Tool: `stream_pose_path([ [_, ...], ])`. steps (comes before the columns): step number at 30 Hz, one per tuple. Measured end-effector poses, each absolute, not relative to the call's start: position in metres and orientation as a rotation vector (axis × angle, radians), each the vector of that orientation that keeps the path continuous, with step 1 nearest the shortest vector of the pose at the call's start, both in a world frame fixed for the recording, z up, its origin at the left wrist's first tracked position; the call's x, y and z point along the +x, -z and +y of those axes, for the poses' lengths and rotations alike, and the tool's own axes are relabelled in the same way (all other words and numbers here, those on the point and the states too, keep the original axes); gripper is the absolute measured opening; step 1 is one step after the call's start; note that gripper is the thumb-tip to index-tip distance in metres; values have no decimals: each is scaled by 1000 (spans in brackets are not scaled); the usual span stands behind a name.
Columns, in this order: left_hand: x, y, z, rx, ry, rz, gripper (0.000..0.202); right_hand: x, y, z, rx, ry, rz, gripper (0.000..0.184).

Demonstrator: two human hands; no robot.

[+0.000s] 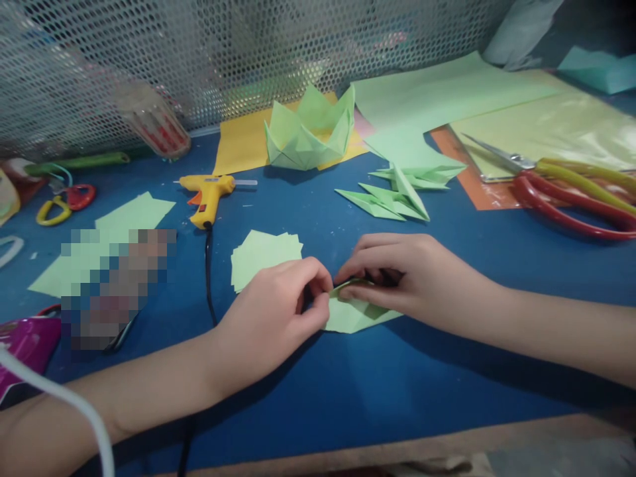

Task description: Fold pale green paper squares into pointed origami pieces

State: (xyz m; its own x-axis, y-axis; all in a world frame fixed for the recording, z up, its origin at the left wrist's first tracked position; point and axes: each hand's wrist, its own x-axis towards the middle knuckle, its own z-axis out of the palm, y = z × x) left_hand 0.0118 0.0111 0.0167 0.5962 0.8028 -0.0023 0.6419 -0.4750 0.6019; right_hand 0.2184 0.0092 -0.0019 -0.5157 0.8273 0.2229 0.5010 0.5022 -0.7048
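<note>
My left hand (278,315) and my right hand (407,278) meet over a small light-green folded paper piece (355,317) lying on the blue table top. Both hands pinch it, fingers curled onto its upper edge, the left from the left side and the right from above and the right. Just behind my left hand lies a small stack of light-green paper squares (263,255). Further back rest several folded green pointed pieces (397,195) and a green paper crown-like form (311,132) on a yellow sheet (238,149).
A yellow glue gun (209,195) lies left of centre, its black cord running toward me. Large red-and-yellow scissors (561,189) rest on green sheets at the right. Small scissors (62,202), loose green paper (134,215) and a metal mesh wall (199,59) lie behind.
</note>
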Motion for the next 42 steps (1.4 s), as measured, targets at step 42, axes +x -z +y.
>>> stream_pose_path([
  [42, 0, -33, 18, 2756, -136, 855, 14, 226, 7, 1, -859, -606, -2445, 26],
])
